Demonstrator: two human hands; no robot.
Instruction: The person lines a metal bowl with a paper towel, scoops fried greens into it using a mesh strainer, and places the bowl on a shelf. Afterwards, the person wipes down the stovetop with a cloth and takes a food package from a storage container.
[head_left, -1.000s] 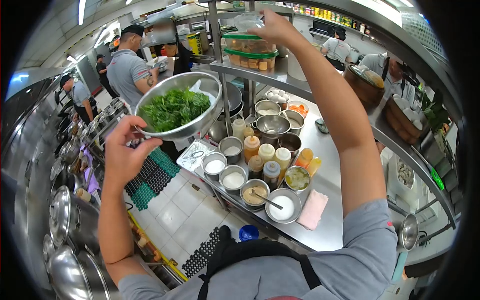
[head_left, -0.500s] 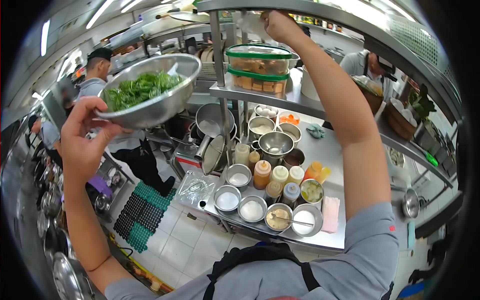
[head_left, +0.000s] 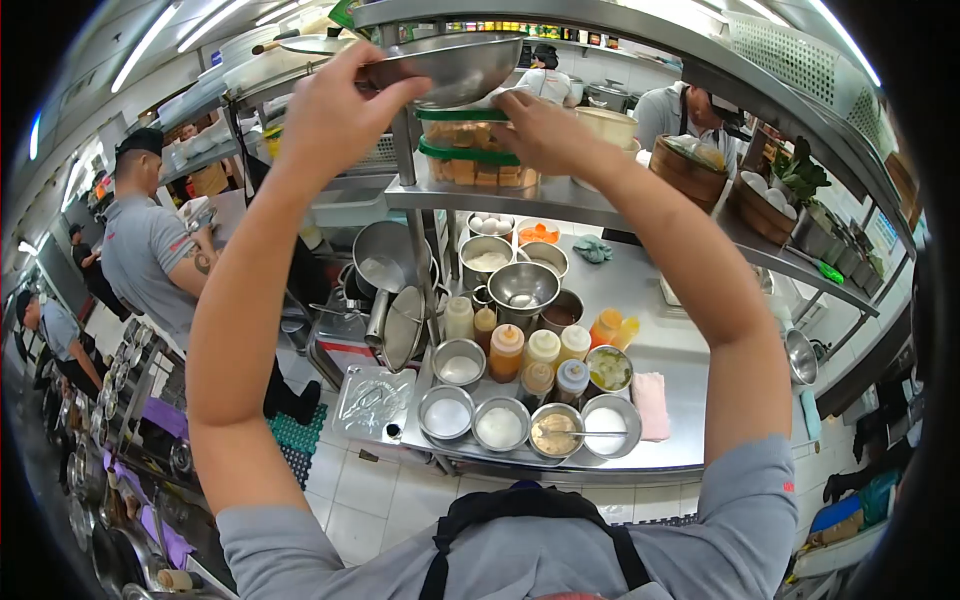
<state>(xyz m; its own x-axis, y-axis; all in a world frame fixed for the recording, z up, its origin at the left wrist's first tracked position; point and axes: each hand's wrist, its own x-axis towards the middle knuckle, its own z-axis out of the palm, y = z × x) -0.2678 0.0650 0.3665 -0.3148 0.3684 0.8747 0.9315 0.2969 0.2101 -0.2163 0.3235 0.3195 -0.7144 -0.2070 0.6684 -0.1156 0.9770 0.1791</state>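
My left hand (head_left: 345, 115) is raised and grips the rim of a steel bowl (head_left: 455, 72), thumb below and fingers at the edge. The bowl is held above the shelf, and its contents are hidden from this low angle. Just under its right side is my right hand (head_left: 550, 135), fingers bent together beside the stacked green-lidded containers (head_left: 475, 155). A whitish, see-through bit shows at those fingertips, too small to name. Brown pieces show through the containers' clear walls.
Below the steel shelf (head_left: 600, 198) is a counter (head_left: 680, 350) with squeeze bottles (head_left: 506, 352), powder bowls (head_left: 502, 424) and a pink cloth (head_left: 652, 405). Bamboo steamers (head_left: 685, 172) stand on the shelf's right. A co-worker (head_left: 150, 240) is at left, another (head_left: 665, 115) behind the shelf.
My left hand has carried the bowl up and right to the shelf; its leafy greens no longer show. My right hand has come down from the upper rack to beside the containers.
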